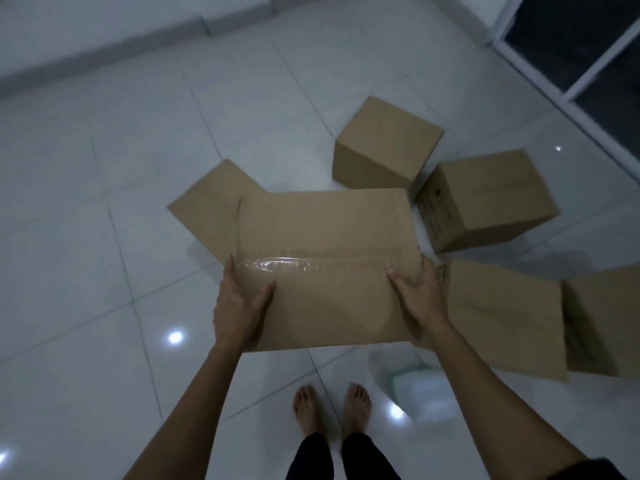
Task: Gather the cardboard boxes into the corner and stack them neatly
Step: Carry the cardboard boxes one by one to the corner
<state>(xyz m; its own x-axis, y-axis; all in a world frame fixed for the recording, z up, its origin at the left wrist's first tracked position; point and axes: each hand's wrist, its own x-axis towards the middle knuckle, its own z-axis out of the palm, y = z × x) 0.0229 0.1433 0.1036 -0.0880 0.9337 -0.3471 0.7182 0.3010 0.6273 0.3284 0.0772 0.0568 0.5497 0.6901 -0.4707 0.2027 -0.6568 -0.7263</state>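
White tiled floor point(104, 237) below, 5 more cardboard boxes point(384, 147) scattered near and right of the bare feet point(332, 407). Large taped box point(325, 265) held up between both hands. Left hand point(239, 306) and right hand point(415, 296) clamped on opposite ends, thumbs over the top face, fingers wrapped round the sides. Both arms outstretched. Dark printing on 1 right-hand box point(485, 199), too blurred to read.

My bare feet point(332, 407) stand on a glossy white tiled floor point(104, 237) that mirrors ceiling lights as bright spots. A pale green thing point(417, 386), perhaps a plastic stool, sits blurred just right of my feet. A white-framed glass door point(585, 60), dark behind, fills the upper right.
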